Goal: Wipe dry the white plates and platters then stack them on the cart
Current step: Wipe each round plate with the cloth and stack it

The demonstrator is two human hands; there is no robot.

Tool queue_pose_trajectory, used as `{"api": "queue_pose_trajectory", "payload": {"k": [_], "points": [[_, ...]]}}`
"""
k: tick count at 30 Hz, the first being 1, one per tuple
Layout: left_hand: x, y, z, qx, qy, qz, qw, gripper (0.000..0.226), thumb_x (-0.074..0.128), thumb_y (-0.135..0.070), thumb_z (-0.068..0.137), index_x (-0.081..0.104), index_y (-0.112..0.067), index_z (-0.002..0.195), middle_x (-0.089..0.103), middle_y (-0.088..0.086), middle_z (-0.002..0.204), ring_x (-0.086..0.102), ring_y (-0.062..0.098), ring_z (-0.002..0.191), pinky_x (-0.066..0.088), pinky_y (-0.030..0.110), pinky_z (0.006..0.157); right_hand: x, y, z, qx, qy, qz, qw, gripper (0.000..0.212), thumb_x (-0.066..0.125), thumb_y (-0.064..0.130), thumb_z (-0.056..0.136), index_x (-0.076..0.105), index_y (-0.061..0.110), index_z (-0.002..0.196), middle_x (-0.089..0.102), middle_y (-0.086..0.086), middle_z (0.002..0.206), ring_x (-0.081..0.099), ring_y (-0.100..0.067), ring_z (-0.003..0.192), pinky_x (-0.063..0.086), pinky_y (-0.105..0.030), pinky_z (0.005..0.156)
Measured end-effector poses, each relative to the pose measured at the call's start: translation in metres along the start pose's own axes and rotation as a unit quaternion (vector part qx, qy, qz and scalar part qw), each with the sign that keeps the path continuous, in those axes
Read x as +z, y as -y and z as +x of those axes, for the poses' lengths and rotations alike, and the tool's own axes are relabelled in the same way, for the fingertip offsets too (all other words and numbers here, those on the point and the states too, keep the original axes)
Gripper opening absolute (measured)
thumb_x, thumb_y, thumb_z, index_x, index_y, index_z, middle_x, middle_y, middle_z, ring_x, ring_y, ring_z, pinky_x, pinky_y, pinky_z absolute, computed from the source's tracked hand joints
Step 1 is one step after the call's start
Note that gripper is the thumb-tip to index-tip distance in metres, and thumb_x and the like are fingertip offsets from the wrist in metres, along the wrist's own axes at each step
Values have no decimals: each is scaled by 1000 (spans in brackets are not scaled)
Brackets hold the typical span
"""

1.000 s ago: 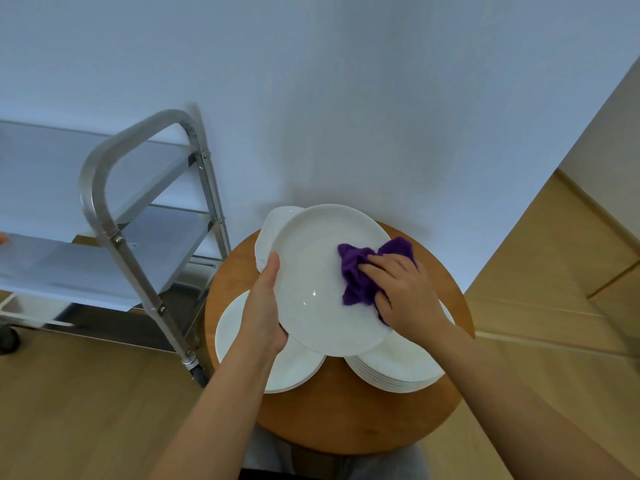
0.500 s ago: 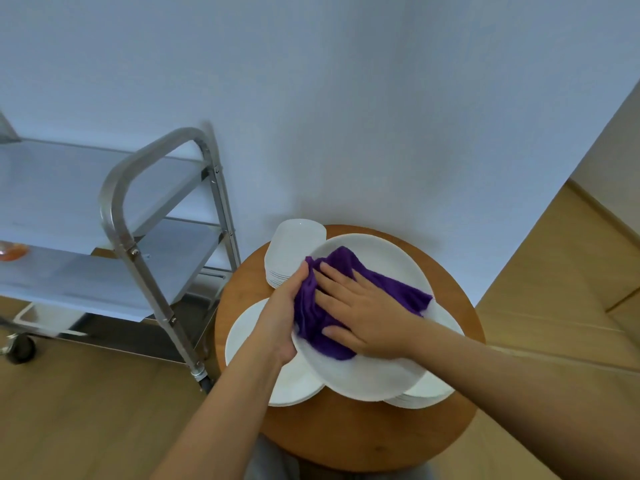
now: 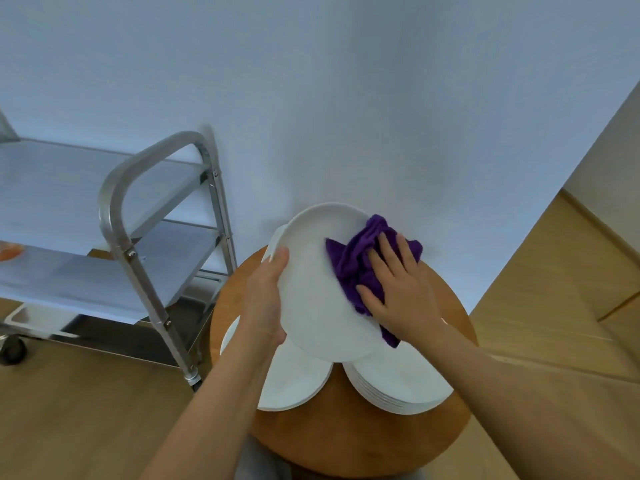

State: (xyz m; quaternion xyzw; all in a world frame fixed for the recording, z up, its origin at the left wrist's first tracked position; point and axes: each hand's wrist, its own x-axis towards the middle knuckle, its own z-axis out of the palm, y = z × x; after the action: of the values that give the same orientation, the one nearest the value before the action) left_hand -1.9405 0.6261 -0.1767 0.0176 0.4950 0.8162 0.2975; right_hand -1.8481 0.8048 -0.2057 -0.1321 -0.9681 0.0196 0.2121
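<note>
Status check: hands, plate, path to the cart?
Left hand grips plate by its rim. Right hand presses purple cloth on plate's face. Cart to the left, nothing blocking.

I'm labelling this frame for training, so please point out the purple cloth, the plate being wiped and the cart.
purple cloth [image 3: 356, 263], head view, on the bunched folds left of the fingers.
plate [image 3: 311, 289], head view, on its bare centre.
cart [image 3: 114, 202], head view, on the curved metal handle.
</note>
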Motion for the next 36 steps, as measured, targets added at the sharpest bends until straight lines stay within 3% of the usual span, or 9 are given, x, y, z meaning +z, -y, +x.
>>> {"api": "queue_pose_trajectory", "payload": {"k": [4, 10, 13, 16, 19, 22, 28, 32, 36], "points": [[17, 2, -3, 1, -21, -10, 1000, 24, 52, -42, 91, 61, -27, 108, 67, 10, 109, 63, 32, 103, 49, 54, 92, 13, 43, -26, 82, 28, 183, 979, 79, 26, 64, 82, 23, 20, 148, 29, 0, 154, 17, -20, 144, 13, -41, 118], [36, 4, -3, 10, -83, 0, 996, 22, 59, -39, 89, 62, -21, 101, 69, 5, 92, 68, 21, 80, 59, 29, 58, 19, 76, -38, 19, 54, 263, 963, 84, 68, 45, 75, 26, 24, 144, 36, 5, 148, 29, -18, 140, 30, -33, 111], [45, 4, -1, -4, -90, -1, 996, 30, 60, -40, 88, 59, -20, 110, 66, 4, 96, 65, 21, 87, 57, 30, 64, 17, 74, -33, 31, -45, 189, 980, 53, 79, 14, 73, 58, 9, 121, 69, -6, 107, 67, -25, 95, 47, -23, 79], [46, -5, 1, 30, -20, 82, 996, 42, 63, -49, 81, 56, -28, 117, 66, -2, 101, 64, 18, 94, 55, 26, 65, -4, 69, -29, 96, -46, 262, 959, 31, 74, 21, 80, 57, 36, 101, 64, 16, 83, 63, -8, 72, 50, -12, 66], [32, -13, 6, 41, 32, 165, 985, 87, 62, -69, 57, 42, -34, 135, 52, -3, 134, 51, 22, 121, 49, 37, 88, -27, 57, -21, 228, -57, 465, 853, 51, 81, 21, 71, 45, 50, 93, 56, 27, 86, 59, -2, 78, 47, -7, 51], [10, -4, 17, 9, -90, 261, 961, 80, 61, -59, 76, 29, -33, 143, 34, 1, 149, 36, 30, 133, 33, 51, 104, -45, 39, -20, 257, -60, 675, 690, 61, 83, 10, 61, 54, 42, 104, 69, 9, 93, 67, -17, 85, 54, -21, 57], [-10, 29, 24, -148, 79, -145, 975, 63, 69, -23, 73, 51, -12, 132, 57, 16, 131, 52, 35, 121, 36, 53, 106, -40, 31, -27, 287, -8, 804, 521, 66, 79, 6, 54, 60, 14, 116, 71, -14, 103, 70, -31, 88, 57, -36, 62], [-14, 21, 31, -78, 43, -92, 992, 62, 78, -10, 60, 60, -13, 120, 67, 14, 115, 63, 32, 106, 52, 46, 87, -38, 18, -35, 276, 21, 754, 595, 41, 86, 28, 63, 71, 28, 101, 72, -8, 102, 70, -27, 90, 57, -35, 68], [-20, -6, 37, 36, -21, 42, 998, 59, 80, -14, 55, 62, -10, 111, 72, 10, 99, 68, 29, 89, 56, 35, 64, -34, 3, -33, 403, -72, 631, 659, 60, 66, 63, 66, 61, 26, 112, 72, -2, 97, 68, -24, 90, 52, -43, 84]]}}
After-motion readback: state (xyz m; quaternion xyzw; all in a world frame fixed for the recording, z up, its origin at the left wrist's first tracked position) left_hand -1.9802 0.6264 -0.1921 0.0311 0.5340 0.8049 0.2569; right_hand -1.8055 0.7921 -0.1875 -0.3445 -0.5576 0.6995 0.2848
